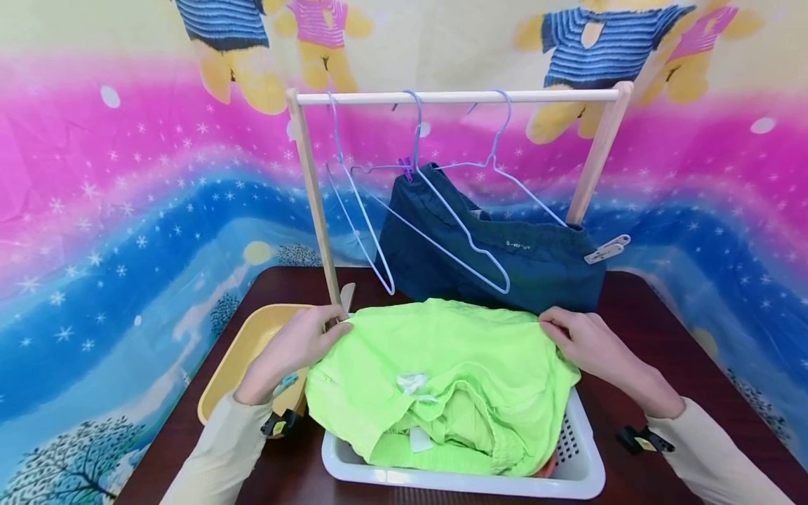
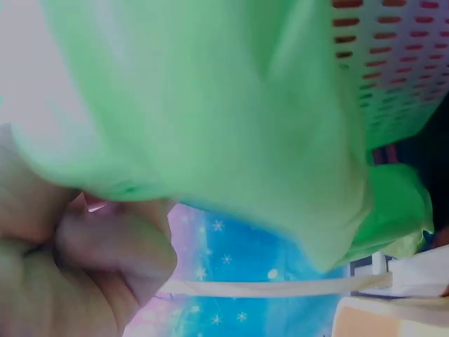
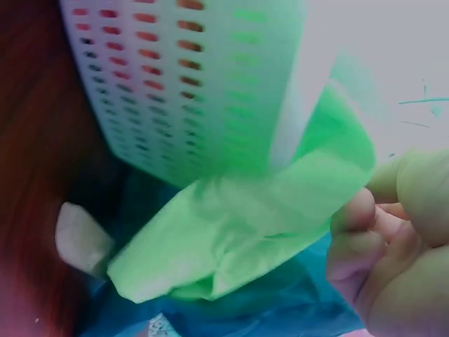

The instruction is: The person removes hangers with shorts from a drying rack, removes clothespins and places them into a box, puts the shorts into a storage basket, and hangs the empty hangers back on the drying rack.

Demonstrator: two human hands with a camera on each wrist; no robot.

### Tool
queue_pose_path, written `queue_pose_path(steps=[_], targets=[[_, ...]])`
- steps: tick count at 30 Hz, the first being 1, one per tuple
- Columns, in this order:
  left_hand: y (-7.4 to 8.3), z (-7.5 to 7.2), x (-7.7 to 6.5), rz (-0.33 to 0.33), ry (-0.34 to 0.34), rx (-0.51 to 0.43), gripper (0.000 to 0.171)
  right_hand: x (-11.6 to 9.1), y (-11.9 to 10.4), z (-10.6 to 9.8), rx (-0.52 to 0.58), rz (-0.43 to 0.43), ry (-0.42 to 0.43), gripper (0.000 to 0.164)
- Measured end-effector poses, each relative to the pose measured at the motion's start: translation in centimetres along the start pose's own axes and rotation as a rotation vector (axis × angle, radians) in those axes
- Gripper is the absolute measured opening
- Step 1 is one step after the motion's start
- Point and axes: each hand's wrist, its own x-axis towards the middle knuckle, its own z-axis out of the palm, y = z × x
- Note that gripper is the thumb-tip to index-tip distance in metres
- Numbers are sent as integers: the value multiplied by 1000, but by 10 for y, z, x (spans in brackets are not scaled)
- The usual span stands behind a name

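Note:
Bright lime-green shorts (image 1: 442,344) are spread between the hands, over a white basket (image 1: 463,484). My left hand (image 1: 309,337) pinches their far left corner between thumb and fingers. At the far right corner, my right hand (image 1: 583,344) pinches the cloth the same way. White tags or ties (image 1: 413,382) show near the middle, and a gathered edge droops toward the basket's near rim. In the left wrist view the green cloth hangs beside the left hand (image 2: 105,260); in the right wrist view it hangs from the right hand's (image 3: 393,239) fingertips.
Behind stands a wooden rack (image 1: 461,97) with several hangers, including a bare lilac hanger (image 1: 362,224). Dark blue shorts (image 1: 492,245) hang there, with a white clothespin (image 1: 607,249) and a purple clothespin (image 1: 406,168). A yellow tub (image 1: 236,358) sits left on the dark table (image 1: 637,322).

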Motion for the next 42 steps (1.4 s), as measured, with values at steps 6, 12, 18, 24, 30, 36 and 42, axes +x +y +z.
queue_pose_path(steps=[6,12,18,24,30,36,42], targets=[[8,1,3,5,-16,-69,12,3,-14,-4,64,2,10,11],[19,6,6,176,-9,-12,10,4,-25,-2,85,-46,46,10],[33,13,9,295,-62,-24,11,3,-37,-2,114,-102,59,9],[48,17,3,388,-128,-39,8,-1,-50,-7,206,-157,25,12],[66,16,-10,508,-190,-17,9,-11,-61,-17,308,-229,-16,27],[77,10,-25,577,-226,-24,9,-21,-74,-30,310,-313,-44,32],[85,2,-39,671,-185,-38,12,-32,-89,-45,346,-390,-47,38]])
